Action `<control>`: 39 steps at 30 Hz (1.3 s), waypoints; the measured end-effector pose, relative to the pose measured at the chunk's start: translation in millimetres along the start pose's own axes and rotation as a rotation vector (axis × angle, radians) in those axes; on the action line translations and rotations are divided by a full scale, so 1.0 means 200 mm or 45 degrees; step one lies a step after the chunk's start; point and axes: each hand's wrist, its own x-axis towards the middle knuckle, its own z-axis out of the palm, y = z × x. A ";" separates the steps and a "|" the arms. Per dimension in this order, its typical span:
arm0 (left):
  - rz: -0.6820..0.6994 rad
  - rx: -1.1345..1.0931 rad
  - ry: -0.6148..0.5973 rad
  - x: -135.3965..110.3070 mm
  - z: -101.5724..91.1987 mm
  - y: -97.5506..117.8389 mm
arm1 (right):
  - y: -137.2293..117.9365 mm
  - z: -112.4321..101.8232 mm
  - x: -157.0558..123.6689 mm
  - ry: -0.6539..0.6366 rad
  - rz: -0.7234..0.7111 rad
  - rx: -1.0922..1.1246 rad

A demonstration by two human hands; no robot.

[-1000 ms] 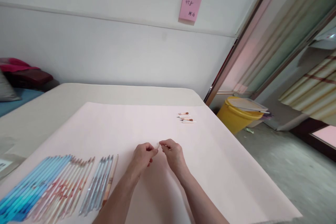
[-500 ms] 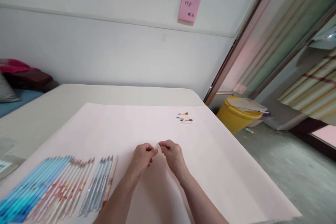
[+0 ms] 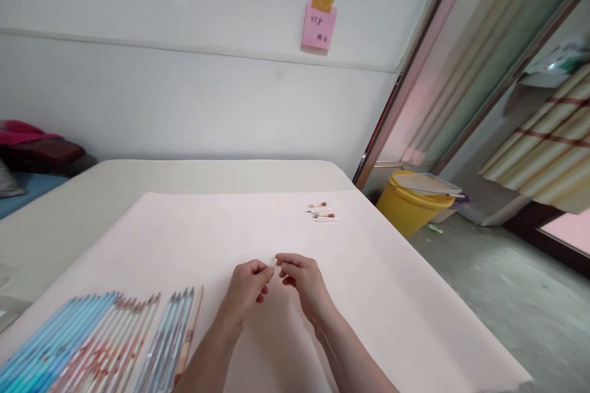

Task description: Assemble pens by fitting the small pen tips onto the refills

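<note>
Small pale piece (image 3: pixel 275 263) is held between the fingertips of both hands, above the middle of the pale sheet (image 3: pixel 203 233) that covers the near part of the surface (image 3: pixel 221 176); it is too small to identify further. Left hand (image 3: pixel 247 285): thumb and index finger pinched together on the near end of the piece, the other fingers curled. Right hand (image 3: pixel 303 277): index finger and thumb closed narrowly on the far end. Change noted against the preceding half second: the right index finger lies straighter, with the fingers beneath it more visibly bent, while the left pinch looks much the same. This is judged an adjustment of the right-hand grip; the piece remains in hand, so its handling appears unfinished. At the left lie blue pencils (image 3: pixel 69 334), red-and-white pencils (image 3: pixel 115 341) and grey-blue pencils (image 3: pixel 169 334), side by side, points facing away from the person. A single tan pencil (image 3: pixel 190 331) lies just right of these, near the left forearm. Toward the far right of the sheet, well apart from the hands, lie several small brown and white parts (image 3: pixel 324 215); their exact type cannot be determined.
</note>
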 end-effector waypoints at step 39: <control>0.300 -0.233 0.358 0.05 -0.05 0.01 | 0.08 0.15 -0.10 -0.166 -0.203 -0.595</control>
